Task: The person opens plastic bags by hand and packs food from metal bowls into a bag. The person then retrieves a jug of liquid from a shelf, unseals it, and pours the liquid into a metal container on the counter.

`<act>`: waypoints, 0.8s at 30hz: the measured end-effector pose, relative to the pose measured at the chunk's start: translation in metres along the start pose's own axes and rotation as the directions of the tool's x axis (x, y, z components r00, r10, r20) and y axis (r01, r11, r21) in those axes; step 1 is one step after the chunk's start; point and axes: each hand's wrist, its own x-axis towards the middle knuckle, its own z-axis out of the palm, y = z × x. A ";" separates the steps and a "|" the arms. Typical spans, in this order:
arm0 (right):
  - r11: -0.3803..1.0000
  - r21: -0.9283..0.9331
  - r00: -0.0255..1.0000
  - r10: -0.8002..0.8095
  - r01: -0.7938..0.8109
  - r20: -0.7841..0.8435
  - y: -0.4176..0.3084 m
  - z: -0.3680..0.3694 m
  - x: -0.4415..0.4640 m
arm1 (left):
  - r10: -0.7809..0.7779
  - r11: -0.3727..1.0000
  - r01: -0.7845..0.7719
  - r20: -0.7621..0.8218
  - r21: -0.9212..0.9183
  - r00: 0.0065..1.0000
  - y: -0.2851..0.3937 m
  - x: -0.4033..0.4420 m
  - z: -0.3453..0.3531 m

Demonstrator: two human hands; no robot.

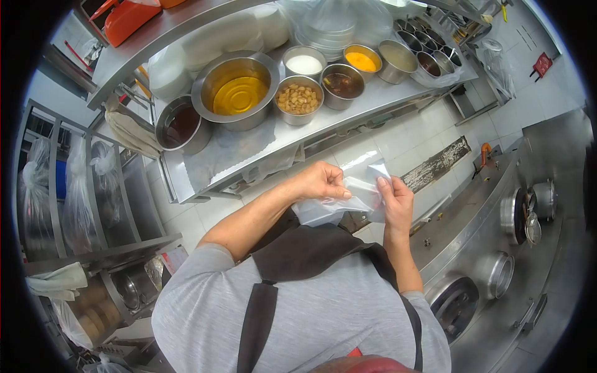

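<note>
A clear plastic bag point(320, 212) hangs between my two hands, in front of my chest and short of the steel counter. My left hand point(324, 181) pinches its upper left part with thumb and fingers. My right hand point(396, 194) grips its right edge, thumb up against the film. The bag looks thin and crumpled, and the floor shows through it. I cannot make out anything inside. Beyond my hands, on the counter, stand a pot of beans or nuts point(299, 99) and a pot of dark sauce point(342, 86).
The steel counter point(249, 163) also bears a wide pan of yellow oil point(238, 96), a pot of dark red liquid point(181, 125), white sauce point(304, 64) and orange sauce point(360, 61). Shelving point(81, 248) stands at left. A stove counter point(472, 233) with pots runs along the right.
</note>
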 end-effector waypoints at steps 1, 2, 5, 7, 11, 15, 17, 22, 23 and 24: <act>1.000 -0.019 1.000 -0.001 0.002 0.027 0.000 0.005 0.004 | 0.004 0.999 -0.004 -0.012 -0.043 1.000 -0.007 0.001 -0.005; 1.000 -0.027 0.999 0.006 -0.005 0.036 -0.001 0.008 0.007 | 0.006 0.996 -0.008 -0.026 -0.087 1.000 -0.011 0.000 -0.008; 0.998 -0.036 0.997 0.050 -0.048 0.065 -0.002 0.016 0.015 | 0.147 0.958 -0.159 -0.069 -0.238 0.987 -0.017 -0.005 -0.011; 0.998 -0.059 0.996 0.010 -0.005 0.085 0.001 0.016 0.022 | 0.100 0.956 -0.112 -0.058 -0.272 0.993 -0.014 -0.008 -0.017; 0.999 -0.051 0.998 0.009 -0.006 0.054 -0.007 0.021 0.031 | 0.024 0.952 -0.001 0.071 -0.307 0.997 -0.015 -0.007 -0.033; 0.996 -0.081 0.998 -0.017 0.022 0.069 -0.009 0.022 0.034 | 0.038 0.968 -0.027 0.039 -0.250 0.999 -0.008 -0.007 -0.033; 0.995 -0.099 0.998 -0.016 0.022 0.065 -0.009 0.022 0.034 | 0.043 0.969 -0.040 0.007 -0.244 0.999 -0.007 -0.005 -0.031; 0.994 -0.095 0.999 -0.043 0.045 0.021 -0.005 0.023 0.034 | 0.053 0.983 -0.068 -0.089 -0.168 0.995 -0.001 -0.005 -0.027; 0.995 -0.091 0.999 -0.038 0.040 0.016 -0.004 0.025 0.035 | 0.047 0.984 -0.060 -0.085 -0.168 0.995 -0.001 -0.004 -0.028; 0.995 -0.054 0.996 -0.088 0.086 -0.029 -0.005 0.029 0.035 | 0.078 0.982 -0.093 -0.097 -0.163 0.992 -0.001 -0.003 -0.028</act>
